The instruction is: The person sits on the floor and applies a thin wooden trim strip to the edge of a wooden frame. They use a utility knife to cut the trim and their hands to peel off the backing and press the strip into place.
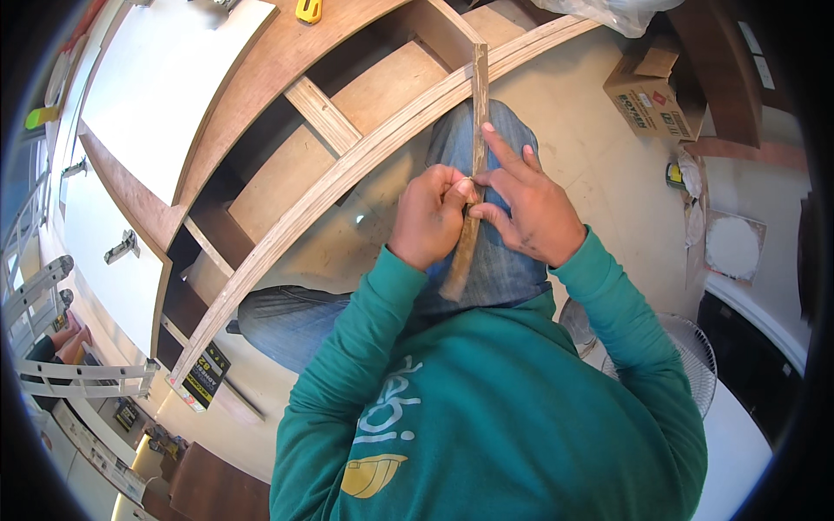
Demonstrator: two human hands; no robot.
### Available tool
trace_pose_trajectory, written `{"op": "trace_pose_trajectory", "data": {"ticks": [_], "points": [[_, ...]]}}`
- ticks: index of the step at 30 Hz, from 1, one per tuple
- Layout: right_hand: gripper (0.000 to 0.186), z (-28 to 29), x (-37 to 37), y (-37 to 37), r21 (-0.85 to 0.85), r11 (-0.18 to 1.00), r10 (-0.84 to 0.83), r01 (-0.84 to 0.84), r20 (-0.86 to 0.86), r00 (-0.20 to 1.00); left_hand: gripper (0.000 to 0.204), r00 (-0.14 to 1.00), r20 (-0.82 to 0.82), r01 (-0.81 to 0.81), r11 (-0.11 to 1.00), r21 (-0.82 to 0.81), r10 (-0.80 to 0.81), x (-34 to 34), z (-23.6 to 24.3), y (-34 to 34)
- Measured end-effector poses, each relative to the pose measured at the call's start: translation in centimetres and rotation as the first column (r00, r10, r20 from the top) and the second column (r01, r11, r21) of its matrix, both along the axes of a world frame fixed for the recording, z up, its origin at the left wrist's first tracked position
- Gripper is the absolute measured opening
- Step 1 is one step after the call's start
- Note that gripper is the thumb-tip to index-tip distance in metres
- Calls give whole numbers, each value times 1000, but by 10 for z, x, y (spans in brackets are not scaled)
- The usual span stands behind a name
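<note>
A long, narrow brown strip (479, 95) with a worn-looking face lies across my raised knee. Its far end reaches the curved edge of the wooden cabinet frame (391, 130), and its near end is blurred close to my lap. My left hand (427, 217) is closed in a pinch at the strip's middle; a tiny light bit shows at the fingertips, too small to name. From the other side my right hand (536, 213) holds the strip, its thumb against the edge and a finger stretched out along it.
White panels with metal hinges (123, 247) lie on the left beside the frame. A yellow tool (308, 10) rests on the far wood. At right stand a cardboard box (647, 95) and a can (674, 175); a fan guard (686, 347) is beside my right arm. A ladder (87, 379) stands far left.
</note>
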State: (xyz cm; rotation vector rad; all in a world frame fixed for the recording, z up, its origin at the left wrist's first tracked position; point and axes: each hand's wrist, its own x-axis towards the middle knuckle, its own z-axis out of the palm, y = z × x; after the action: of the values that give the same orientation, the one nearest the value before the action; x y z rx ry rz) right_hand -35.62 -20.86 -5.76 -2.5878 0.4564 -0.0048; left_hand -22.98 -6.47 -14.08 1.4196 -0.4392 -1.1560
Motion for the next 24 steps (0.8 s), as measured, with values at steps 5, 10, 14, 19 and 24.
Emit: {"op": "trace_pose_trajectory", "data": {"ticks": [5,10,14,19,24], "points": [[25,12,4,5,-345,923,184,-172,1,983,8,829,553,-140,988,65,81,-20,20,-7],[19,3,9,-23,-79,961,266,-264,17,964,11,557,790,-41,959,-282,256,-9,-16,-18],[18,-8,11,-30,126,985,97,-118,163,982,14,562,779,-32,948,-315,278,2,-19,-23],[31,-6,11,-10,141,990,-34,9,181,983,14,533,794,-59,949,-311,293,3,-16,-18],[36,-1,13,-5,153,988,-34,-3,237,971,30,485,813,-4,930,-367,323,8,-15,-15]]}}
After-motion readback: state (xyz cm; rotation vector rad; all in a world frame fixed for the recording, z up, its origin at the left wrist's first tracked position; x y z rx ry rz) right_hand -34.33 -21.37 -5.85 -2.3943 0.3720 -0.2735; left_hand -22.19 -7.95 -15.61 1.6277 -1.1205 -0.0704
